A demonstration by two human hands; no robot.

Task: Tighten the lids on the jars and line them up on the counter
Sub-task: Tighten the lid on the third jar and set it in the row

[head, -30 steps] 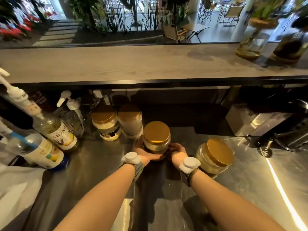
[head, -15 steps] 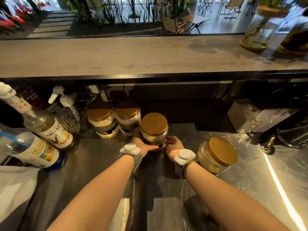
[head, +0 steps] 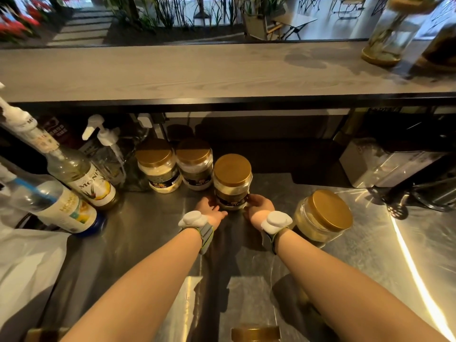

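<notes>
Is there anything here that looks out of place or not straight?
One jar stands apart, right of the right hand, not in the row with the other three gold-lidded jars. It appears to lean, though the wide-angle lens may cause that. I see nothing spilled or broken on the counter.

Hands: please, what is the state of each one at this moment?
Left hand: open, fingers resting against the base of the gold-lidded jar.
Right hand: curled around the same jar's base, holding it.
</notes>
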